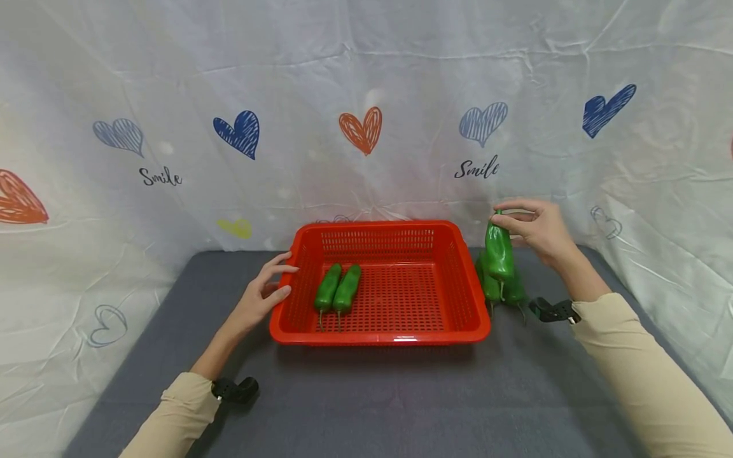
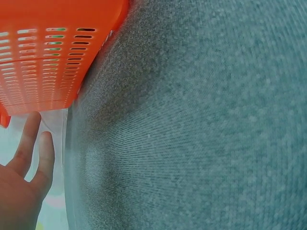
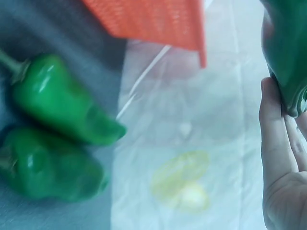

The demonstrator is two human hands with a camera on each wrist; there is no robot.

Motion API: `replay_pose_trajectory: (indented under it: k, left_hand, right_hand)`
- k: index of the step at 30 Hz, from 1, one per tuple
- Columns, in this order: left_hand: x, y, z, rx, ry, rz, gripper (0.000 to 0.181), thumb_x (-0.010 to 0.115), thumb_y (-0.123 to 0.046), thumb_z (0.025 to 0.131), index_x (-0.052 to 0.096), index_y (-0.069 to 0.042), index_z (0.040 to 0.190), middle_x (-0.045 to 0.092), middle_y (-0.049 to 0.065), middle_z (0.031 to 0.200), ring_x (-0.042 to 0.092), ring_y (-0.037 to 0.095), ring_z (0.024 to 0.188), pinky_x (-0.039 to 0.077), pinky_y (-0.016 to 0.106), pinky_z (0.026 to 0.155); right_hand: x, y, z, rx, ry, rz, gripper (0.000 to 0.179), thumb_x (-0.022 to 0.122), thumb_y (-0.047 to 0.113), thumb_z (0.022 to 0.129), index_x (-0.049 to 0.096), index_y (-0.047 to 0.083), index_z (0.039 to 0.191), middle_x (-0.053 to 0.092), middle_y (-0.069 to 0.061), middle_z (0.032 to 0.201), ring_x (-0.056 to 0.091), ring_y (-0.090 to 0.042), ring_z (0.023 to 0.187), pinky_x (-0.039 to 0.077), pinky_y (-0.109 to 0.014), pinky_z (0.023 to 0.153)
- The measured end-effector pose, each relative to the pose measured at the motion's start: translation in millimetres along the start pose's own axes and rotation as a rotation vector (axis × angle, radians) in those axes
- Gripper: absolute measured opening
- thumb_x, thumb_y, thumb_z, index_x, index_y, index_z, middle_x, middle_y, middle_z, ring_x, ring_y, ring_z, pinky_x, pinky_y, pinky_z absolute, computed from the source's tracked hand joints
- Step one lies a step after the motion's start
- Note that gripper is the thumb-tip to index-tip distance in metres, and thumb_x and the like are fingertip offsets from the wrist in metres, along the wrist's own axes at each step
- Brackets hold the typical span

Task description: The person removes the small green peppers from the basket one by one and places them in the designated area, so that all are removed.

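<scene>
A red plastic basket (image 1: 372,339) stands on the grey table, with two green peppers (image 1: 328,287) side by side in its left part, stems toward me. My left hand (image 1: 260,296) rests at the basket's left rim, its fingers extended. To the right of the basket, my right hand (image 1: 535,230) pinches one green pepper (image 1: 499,253) by its tip, the stem hanging down. Under this raised pepper, two more green peppers (image 3: 62,100) lie on the table beside the basket; the right wrist view shows them apart from the hand.
Dark grey cloth (image 1: 395,394) covers the table. Behind it hangs a white sheet (image 1: 303,76) printed with hearts and "Smile", close to the basket's far side. Each wrist wears a small black camera (image 1: 236,390).
</scene>
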State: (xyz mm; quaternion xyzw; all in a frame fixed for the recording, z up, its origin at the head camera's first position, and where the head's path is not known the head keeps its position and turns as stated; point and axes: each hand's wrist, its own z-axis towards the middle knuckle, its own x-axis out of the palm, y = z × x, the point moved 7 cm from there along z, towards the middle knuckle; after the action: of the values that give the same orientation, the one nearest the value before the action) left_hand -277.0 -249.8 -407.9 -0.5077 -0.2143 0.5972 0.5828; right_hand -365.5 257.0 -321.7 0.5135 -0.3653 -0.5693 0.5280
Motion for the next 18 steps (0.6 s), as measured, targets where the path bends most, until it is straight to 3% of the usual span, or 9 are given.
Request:
replay_pose_trajectory:
  k: [5, 12, 18]
  left_hand:
    - [-0.8, 1.4, 0.3, 0.003, 0.003, -0.001, 0.038, 0.055, 0.004, 0.101, 0.052, 0.003, 0.138, 0.024, 0.016, 0.162, 0.061, 0.050, 0.106, 0.059, 0.037, 0.075]
    - [-0.7, 2.4, -0.2, -0.004, 0.002, 0.003, 0.037, 0.055, 0.003, 0.101, 0.053, 0.003, 0.138, 0.024, 0.016, 0.162, 0.061, 0.051, 0.107, 0.059, 0.037, 0.075]
    - [-0.9, 3.1, 0.0, -0.013, 0.000, 0.007, 0.037, 0.055, 0.003, 0.101, 0.053, 0.002, 0.138, 0.024, 0.014, 0.162, 0.060, 0.051, 0.108, 0.059, 0.036, 0.076]
  right_hand:
    - [-8.6, -13.7, -4.6, 0.011, 0.014, -0.046, 0.034, 0.077, 0.014, 0.093, 0.071, -0.001, 0.122, 0.075, 0.002, 0.098, 0.072, -0.017, 0.084, 0.060, -0.035, 0.069]
    - [-24.0, -36.1, -10.6, 0.025, 0.040, -0.227, 0.044, 0.078, 0.023, 0.093, 0.068, -0.004, 0.126, 0.075, 0.007, 0.103, 0.068, -0.008, 0.095, 0.059, -0.037, 0.070]
    - [-42.0, -55.7, -14.1, 0.050, 0.047, -0.273, 0.044, 0.076, 0.025, 0.095, 0.067, -0.001, 0.129, 0.073, 0.010, 0.105, 0.066, -0.004, 0.096, 0.058, -0.037, 0.069]
